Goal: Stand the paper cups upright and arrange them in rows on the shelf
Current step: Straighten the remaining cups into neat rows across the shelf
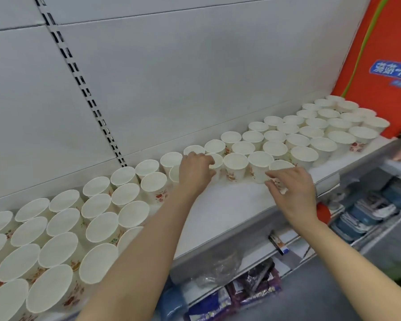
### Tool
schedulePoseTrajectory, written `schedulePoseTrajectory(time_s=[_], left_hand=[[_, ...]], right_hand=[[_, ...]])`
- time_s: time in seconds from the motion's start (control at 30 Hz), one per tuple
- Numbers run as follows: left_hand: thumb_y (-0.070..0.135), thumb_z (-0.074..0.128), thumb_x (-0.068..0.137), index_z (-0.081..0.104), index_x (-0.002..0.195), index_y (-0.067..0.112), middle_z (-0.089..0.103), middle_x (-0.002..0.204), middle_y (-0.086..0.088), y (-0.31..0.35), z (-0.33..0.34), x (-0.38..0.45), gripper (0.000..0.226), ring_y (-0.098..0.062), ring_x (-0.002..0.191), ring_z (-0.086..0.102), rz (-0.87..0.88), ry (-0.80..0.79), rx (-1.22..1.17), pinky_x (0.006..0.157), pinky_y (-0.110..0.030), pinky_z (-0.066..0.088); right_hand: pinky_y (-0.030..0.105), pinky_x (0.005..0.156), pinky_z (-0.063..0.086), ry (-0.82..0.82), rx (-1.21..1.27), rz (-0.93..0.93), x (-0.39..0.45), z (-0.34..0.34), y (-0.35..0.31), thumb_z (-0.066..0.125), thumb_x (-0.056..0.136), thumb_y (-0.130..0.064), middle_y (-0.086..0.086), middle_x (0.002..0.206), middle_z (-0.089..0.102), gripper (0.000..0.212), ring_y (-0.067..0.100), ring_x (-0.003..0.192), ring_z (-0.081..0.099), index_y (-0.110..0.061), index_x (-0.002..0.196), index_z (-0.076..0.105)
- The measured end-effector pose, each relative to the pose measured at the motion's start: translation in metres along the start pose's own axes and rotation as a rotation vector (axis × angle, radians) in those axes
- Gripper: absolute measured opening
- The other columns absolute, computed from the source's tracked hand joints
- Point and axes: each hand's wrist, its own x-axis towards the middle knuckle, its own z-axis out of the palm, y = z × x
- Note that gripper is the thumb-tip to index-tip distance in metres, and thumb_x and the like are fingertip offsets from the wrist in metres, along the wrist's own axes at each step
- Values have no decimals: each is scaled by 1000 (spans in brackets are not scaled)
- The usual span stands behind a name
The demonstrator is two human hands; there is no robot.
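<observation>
White paper cups with red prints stand upright in rows along the white shelf [229,205], from the near left [56,251] to the far right [333,126]. My left hand [196,171] curls round one cup [217,159] in the middle of the shelf, in the second row from the wall. My right hand [292,188] grips another upright cup [279,169] at the front of the right group, fingers round its side. Two cups [235,165] stand between the two held ones.
A bare strip of shelf lies in front of the middle cups. A slotted upright [79,75] runs up the grey back panel. An orange panel [384,66] closes the right end. Lower shelves hold packaged goods [248,290] and boxes [368,212].
</observation>
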Motion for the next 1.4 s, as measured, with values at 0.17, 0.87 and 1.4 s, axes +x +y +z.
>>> schedulePoseTrajectory(time_s=[0.17, 0.87, 1.4], left_hand=[[25, 63, 84, 74, 85, 23, 72, 85, -1, 14, 7, -6, 12, -27, 88, 54, -101, 47, -16, 69, -32, 33], [31, 69, 82, 69, 82, 28, 66, 83, 16, -10, -53, -157, 4, -4, 82, 59, -589, 154, -194, 65, -25, 44], [31, 62, 90, 71, 114, 30, 58, 136, 4, -22, -34, -150, 26, -16, 132, 43, -434, 13, -45, 96, -34, 38]], right_hand=[[29, 83, 40, -7, 4, -3, -3, -26, 41, 80, 75, -15, 4, 91, 69, 23, 24, 93, 51, -9, 95, 73], [23, 72, 39, -315, 507, -355, 0, 25, -38, 73, 78, -20, -5, 78, 67, 4, 18, 86, 49, -16, 79, 74], [25, 104, 28, -536, 542, -26, -4, 76, -100, 80, 74, -26, 6, 145, 45, 29, 24, 133, 39, -15, 99, 70]])
